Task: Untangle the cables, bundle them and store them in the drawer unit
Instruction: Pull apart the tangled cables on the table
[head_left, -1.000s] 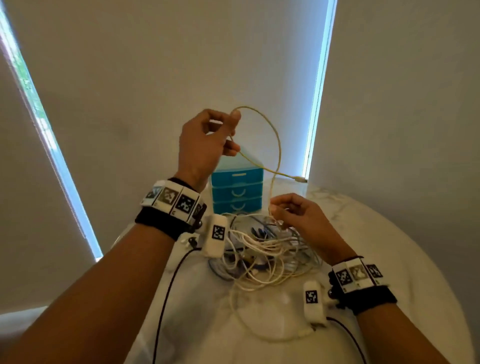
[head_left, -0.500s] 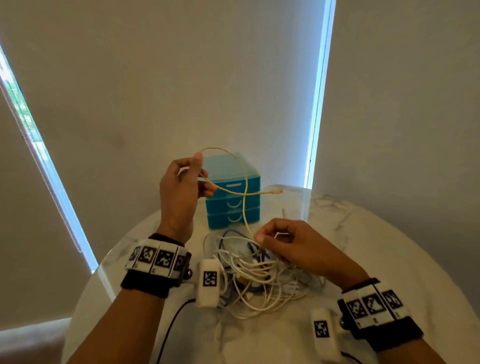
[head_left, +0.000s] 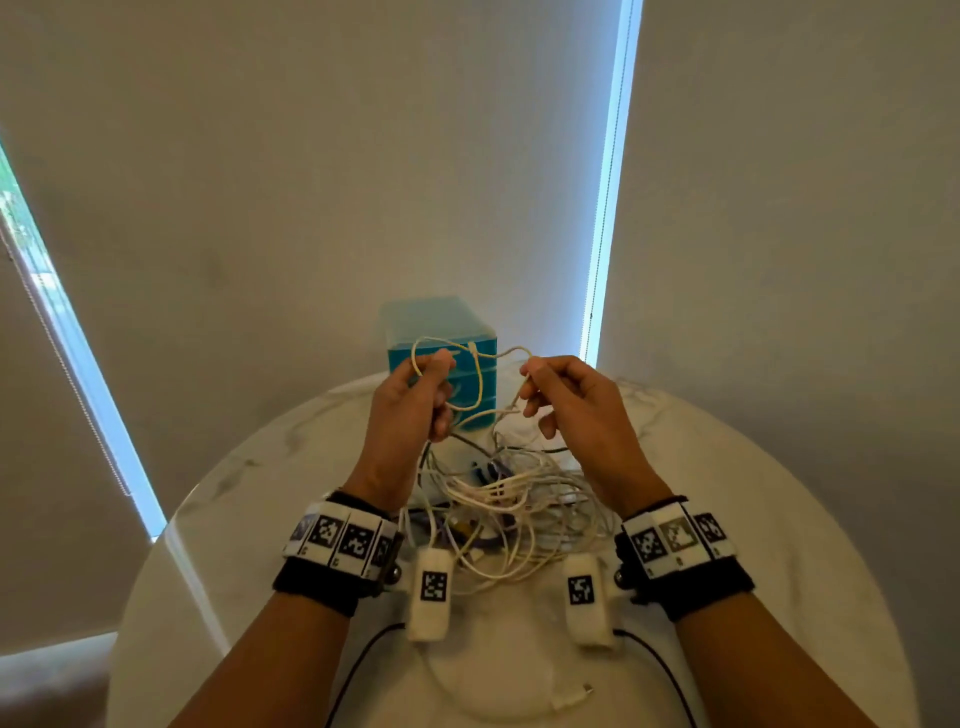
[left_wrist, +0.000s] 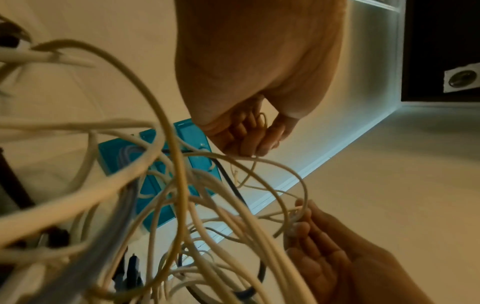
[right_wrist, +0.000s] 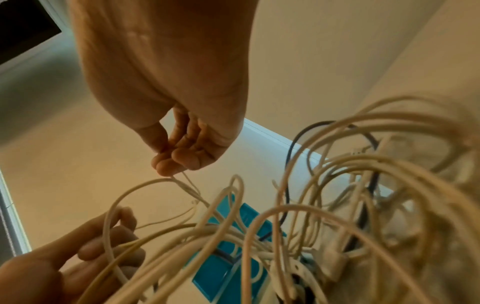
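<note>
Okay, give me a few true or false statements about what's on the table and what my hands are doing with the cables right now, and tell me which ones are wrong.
1. Both hands hold the same thin yellowish cable. True: the left hand and the right hand each pinch it above the table.
2. The blue drawer unit stands at the far edge of the round marble table. True.
3. All the cables are already bundled. False: a loose tangle of white cables lies between the wrists.
4. A drawer of the unit is pulled wide open. False: the drawer fronts sit flush.
5. The right hand rests flat on the table. False: it is raised, fingers curled on the cable.
</note>
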